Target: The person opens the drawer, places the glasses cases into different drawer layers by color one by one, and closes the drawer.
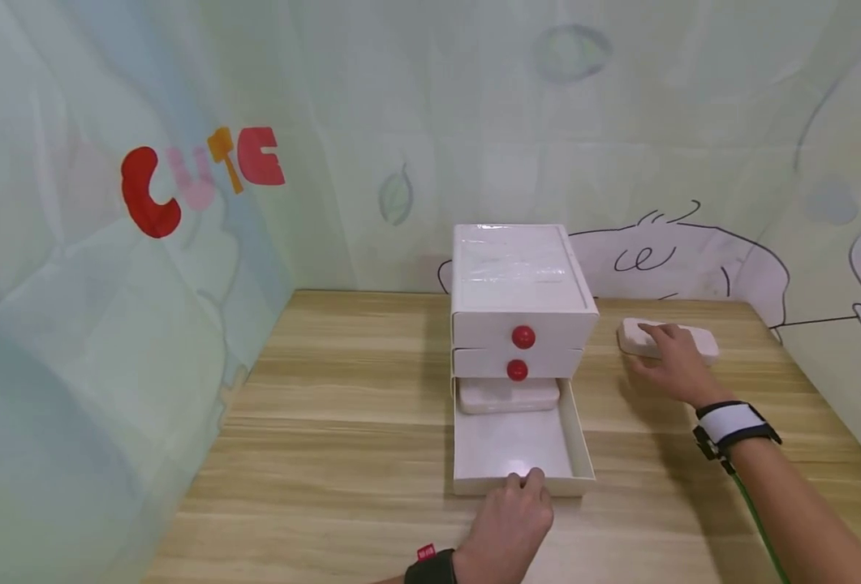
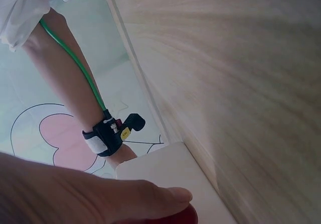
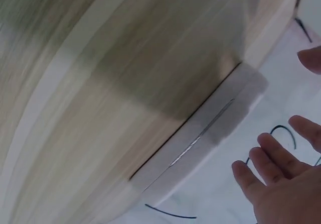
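A white desktop drawer cabinet (image 1: 523,268) stands on the table with its bottom drawer (image 1: 503,454) pulled out. My left hand (image 1: 506,527) is at that drawer's front. In the left wrist view, its thumb (image 2: 170,194) lies against a round red knob (image 2: 188,216); the other fingers are hidden there. Inside the drawer, toward the back, sits a white rounded case (image 1: 509,396). To the right of the cabinet lies a white oblong case (image 1: 702,345) with a seam along its side. Just above it is my right hand (image 1: 674,367), fingers spread and apart from the case in the right wrist view.
Two upper drawers with red knobs (image 1: 523,337) are closed. The wood-grain table (image 1: 342,414) extends on both sides of the cabinet. A printed cloth backdrop (image 1: 372,122) stands behind and along the sides. A green cable (image 1: 759,523) runs along my right forearm.
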`<control>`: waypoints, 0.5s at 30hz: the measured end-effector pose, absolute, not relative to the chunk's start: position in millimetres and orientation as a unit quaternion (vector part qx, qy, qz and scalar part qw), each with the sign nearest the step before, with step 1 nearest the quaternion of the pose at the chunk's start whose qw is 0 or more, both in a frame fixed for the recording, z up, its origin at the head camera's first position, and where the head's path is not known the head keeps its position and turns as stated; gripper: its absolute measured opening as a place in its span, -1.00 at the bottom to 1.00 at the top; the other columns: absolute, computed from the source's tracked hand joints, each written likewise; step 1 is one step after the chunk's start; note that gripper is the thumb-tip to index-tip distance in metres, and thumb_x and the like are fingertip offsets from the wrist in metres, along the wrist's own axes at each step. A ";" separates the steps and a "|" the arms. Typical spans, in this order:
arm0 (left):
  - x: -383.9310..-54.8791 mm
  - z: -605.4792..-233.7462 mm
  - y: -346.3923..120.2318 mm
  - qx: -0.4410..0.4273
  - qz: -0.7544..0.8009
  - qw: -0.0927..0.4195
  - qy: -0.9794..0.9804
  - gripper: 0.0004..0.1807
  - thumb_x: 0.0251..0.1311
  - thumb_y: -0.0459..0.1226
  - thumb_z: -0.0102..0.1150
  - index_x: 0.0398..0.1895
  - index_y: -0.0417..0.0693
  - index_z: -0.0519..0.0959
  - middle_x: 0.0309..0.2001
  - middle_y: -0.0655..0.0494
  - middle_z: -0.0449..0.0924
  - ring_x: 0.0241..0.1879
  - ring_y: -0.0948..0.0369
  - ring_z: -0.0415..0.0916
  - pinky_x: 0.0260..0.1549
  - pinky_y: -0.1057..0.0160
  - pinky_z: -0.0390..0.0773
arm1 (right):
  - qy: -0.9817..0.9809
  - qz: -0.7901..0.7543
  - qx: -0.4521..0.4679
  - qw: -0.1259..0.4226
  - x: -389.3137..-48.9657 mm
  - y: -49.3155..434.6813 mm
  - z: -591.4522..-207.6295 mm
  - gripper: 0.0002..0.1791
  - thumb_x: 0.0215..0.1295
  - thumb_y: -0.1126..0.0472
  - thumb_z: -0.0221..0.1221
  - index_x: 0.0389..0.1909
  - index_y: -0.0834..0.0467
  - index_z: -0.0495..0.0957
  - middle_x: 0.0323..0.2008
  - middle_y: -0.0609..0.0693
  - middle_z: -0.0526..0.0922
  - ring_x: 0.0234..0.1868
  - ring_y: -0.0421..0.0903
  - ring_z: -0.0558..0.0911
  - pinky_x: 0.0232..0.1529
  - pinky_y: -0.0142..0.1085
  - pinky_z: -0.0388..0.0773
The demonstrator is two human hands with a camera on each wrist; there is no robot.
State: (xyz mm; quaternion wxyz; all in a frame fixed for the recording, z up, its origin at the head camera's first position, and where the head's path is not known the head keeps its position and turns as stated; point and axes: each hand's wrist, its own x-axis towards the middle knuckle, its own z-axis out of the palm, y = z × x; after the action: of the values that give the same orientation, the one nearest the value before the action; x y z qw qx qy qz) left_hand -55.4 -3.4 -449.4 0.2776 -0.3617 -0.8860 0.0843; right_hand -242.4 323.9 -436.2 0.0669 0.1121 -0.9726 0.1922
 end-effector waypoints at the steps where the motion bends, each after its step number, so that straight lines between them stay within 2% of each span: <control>1: -55.5 -449.5 -3.4 -0.362 0.083 0.278 -0.886 -0.90 -0.07 -0.25 0.48 -0.46 0.03 0.71 -0.42 0.21 0.41 -0.53 0.36 0.43 -0.71 0.51 0.39 | -0.974 0.187 0.111 0.061 -243.8 326.7 -437.4 -0.23 0.25 0.19 0.32 0.38 0.45 0.28 0.24 0.61 0.30 0.25 0.56 0.27 0.18 0.40 0.31; 9: -55.9 -449.6 -3.6 -0.362 0.084 0.286 -0.883 -0.92 -0.09 -0.26 0.43 -0.49 0.04 0.70 -0.43 0.21 0.40 -0.56 0.36 0.40 -0.71 0.49 0.38 | -0.977 0.169 0.111 0.063 -253.9 353.9 -448.4 -0.18 0.13 0.24 0.30 0.39 0.45 0.23 0.28 0.66 0.23 0.24 0.63 0.25 0.12 0.48 0.28; 15: -55.6 -448.9 -3.4 -0.363 0.085 0.280 -0.885 -0.91 -0.10 -0.25 0.44 -0.48 0.04 0.70 -0.42 0.21 0.42 -0.57 0.37 0.40 -0.71 0.49 0.39 | -0.979 0.166 0.108 0.053 -260.9 369.1 -454.8 -0.12 0.12 0.28 0.32 0.42 0.46 0.15 0.30 0.69 0.16 0.25 0.67 0.21 0.14 0.52 0.23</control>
State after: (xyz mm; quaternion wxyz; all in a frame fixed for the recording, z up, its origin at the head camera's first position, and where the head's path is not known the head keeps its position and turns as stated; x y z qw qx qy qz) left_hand -55.6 -3.4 -448.9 0.2803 -0.3630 -0.8846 0.0845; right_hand -260.9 369.1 -454.8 0.0525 0.1077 -0.9788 0.1658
